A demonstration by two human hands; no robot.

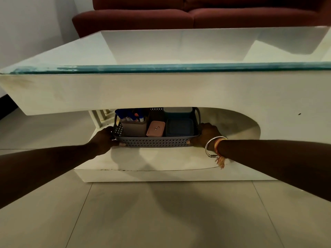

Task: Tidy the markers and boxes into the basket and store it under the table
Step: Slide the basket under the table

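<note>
Pale tiled floor (161, 215) in dim light, dark red sofa (197, 15) behind, and a low white table (161, 90) with a glass top (179, 68) filling the middle. Under the tabletop, an oval recess with a lower shelf (161, 158). On that shelf, well inside the recess, a grey perforated basket (154, 142), gripped at both ends: left hand (105, 138) wrapped around the left end, thumb on the front wall; right hand (207, 134) clasped on the right end, thumb likewise on the front. Silver bangle (210, 146) and orange thread on the right wrist. Inside the basket, from left: a brown holder (134, 127) packed with blue-capped markers (132, 116), a small pink box (155, 128) with a tiny dark mark on its lid, too small to read, and a dark blue box (180, 127) with another blue-grey box (177, 112) behind it. No legible brand or writing anywhere.
</note>
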